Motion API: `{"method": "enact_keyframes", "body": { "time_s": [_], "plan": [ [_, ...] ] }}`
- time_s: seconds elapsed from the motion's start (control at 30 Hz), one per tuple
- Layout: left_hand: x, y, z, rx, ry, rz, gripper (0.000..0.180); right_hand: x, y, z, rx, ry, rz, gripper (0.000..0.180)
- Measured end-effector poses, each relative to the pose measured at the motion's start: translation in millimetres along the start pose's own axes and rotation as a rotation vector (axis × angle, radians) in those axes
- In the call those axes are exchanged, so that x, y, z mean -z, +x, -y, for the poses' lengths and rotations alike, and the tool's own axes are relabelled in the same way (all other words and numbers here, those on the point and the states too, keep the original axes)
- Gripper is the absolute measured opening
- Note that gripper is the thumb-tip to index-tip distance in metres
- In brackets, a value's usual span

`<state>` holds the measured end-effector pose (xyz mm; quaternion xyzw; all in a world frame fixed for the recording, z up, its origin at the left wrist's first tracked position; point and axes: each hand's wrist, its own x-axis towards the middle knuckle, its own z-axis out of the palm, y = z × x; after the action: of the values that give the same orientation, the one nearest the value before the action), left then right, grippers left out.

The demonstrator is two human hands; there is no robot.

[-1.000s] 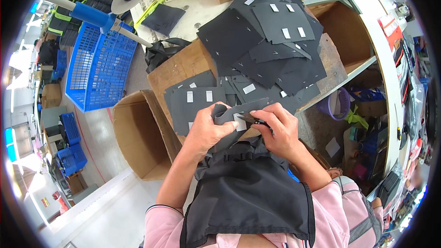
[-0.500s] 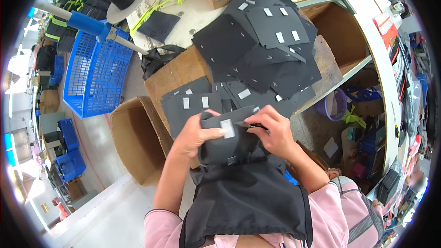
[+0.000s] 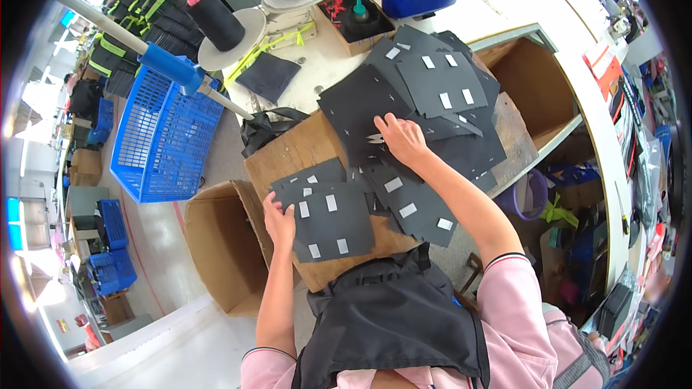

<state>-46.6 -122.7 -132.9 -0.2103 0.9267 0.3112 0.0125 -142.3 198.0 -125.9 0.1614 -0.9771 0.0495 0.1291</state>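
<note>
- Dark panels with white patches lie in a neat stack (image 3: 323,227) on the wooden board (image 3: 288,150).
- The left hand (image 3: 280,223) is at the stack's left edge, fingers loosely parted, gripping nothing visible; whether its thumb touches the edge is hard to tell.
- Right of the stack, the right hand (image 3: 404,137) has its fingers closed around small snips (image 3: 375,138), blades over a looser pile (image 3: 461,151).
- Careless blade contact could nick a panel; a sideways nudge could topple sheets into the cardboard box (image 3: 209,270).
</note>
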Motion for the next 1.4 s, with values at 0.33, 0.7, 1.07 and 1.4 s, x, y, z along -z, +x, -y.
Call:
{"method": "enact_keyframes", "body": {
  "time_s": [0.33, 0.7, 1.07, 1.4],
  "plan": [
    [-16.1, -30.7, -105.5, 0.319, -1.258, 0.913, 0.043, 76.1, -15.5, 17.7, -0.816, 1.496, -0.288, 0.018],
    [-41.7, -45.2, -123.3, 0.534, -1.898, 0.983, 0.050, 97.1, -145.0, 102.7, -1.407, 1.982, -0.280, 0.021],
    [-21.7, -64.5, -122.2, -0.023, -0.896, 0.704, 0.024, 114.5, -182.0, 102.6, -1.069, 1.776, 0.522, 0.026],
    [55.2, -90.4, -178.2, -0.311, -0.411, 0.903, 0.025, 179.3, -113.7, 73.6, -0.334, 0.888, -0.117, 0.032]
  ]
}}
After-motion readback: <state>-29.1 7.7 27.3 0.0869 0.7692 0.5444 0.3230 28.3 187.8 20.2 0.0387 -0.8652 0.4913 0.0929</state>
